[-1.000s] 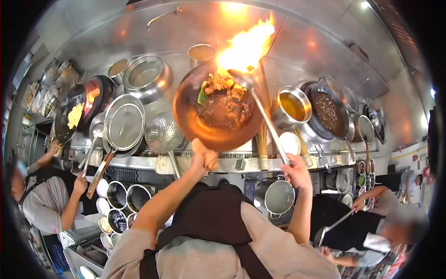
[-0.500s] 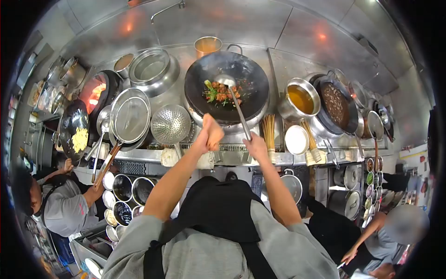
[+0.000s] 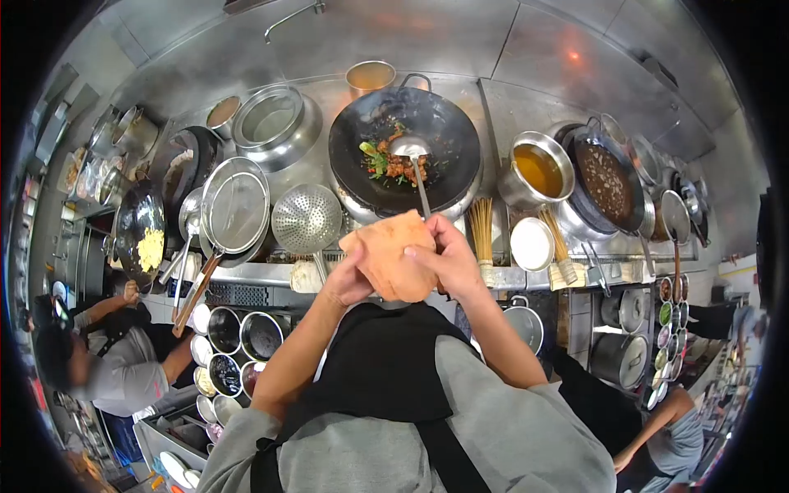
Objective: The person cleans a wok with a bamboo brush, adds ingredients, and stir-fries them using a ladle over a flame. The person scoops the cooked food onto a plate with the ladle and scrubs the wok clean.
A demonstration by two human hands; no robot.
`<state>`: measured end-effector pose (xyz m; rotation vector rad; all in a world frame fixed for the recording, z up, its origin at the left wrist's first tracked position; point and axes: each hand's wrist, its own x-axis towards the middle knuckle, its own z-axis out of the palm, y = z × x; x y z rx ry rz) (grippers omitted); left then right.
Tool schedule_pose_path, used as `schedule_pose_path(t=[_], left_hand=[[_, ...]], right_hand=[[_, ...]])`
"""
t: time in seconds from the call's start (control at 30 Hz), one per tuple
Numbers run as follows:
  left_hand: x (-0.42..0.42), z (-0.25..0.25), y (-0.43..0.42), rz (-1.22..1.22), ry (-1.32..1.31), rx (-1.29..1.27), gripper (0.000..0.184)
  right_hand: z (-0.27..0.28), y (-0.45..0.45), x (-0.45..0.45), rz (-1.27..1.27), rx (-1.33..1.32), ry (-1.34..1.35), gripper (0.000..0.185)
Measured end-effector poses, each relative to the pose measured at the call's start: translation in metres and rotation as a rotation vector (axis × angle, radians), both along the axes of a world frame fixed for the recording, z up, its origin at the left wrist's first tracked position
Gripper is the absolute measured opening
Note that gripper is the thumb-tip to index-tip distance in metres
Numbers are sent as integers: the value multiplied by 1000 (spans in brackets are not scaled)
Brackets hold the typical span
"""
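Note:
Above the stove's front edge, both of my hands hold a folded orange-pink cloth. My left hand grips its left side, fingers partly hidden beneath it. My right hand pinches its right side with the thumb on top. Just beyond, a dark wok holds browned chunks of food with green pieces. A metal ladle rests bowl-down on this food. Its handle slopes toward me and disappears behind the cloth and right fingers; I cannot tell whether they touch it.
Left of the wok are a perforated skimmer, a mesh strainer and a co-worker with a wok of yellow food. To the right stand a pot of amber liquid, bamboo brushes, a white bowl and a brown-filled wok.
My right hand has moved from the ladle handle to the cloth, now spread wider between both hands. The ladle bowl sits slightly nearer me. Flames at the left burner no longer show.

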<state>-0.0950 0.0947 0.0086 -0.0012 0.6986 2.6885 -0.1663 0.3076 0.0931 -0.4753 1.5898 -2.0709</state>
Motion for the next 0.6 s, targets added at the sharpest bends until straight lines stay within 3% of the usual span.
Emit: schedule_pose_path(t=[0.03, 0.13, 0.2, 0.27, 0.33, 0.4, 0.47, 0.5, 0.57, 0.6], left_hand=[[1, 13, 11, 26, -124, -25, 69], [-11, 37, 31, 167, -159, -206, 72], [-10, 37, 34, 232, -145, -178, 68], [-2, 36, 33, 50, -197, -341, 66], [-7, 56, 41, 73, -197, -320, 61], [-6, 54, 37, 116, -339, -414, 52], [-2, 73, 37, 139, -390, -366, 44], [1, 79, 35, 189, -407, -351, 46], [9, 96, 34, 275, -400, -340, 49], [15, 99, 33, 297, -402, -345, 49]], right_hand=[[-2, -1, -3, -58, -61, -15, 27], [12, 5, -3, -197, -76, -12, 26], [10, 2, 1, -182, -46, 37, 26], [14, -6, 14, 151, -32, -71, 30], [9, 3, 11, 115, -10, 36, 31], [6, 32, 8, 63, -57, -167, 27], [-39, 87, -4, 256, 237, -26, 12], [-58, 114, -7, 425, 356, 13, 16], [-96, 154, 4, 553, 859, -101, 29], [-157, 178, 7, 654, 979, -40, 32]])
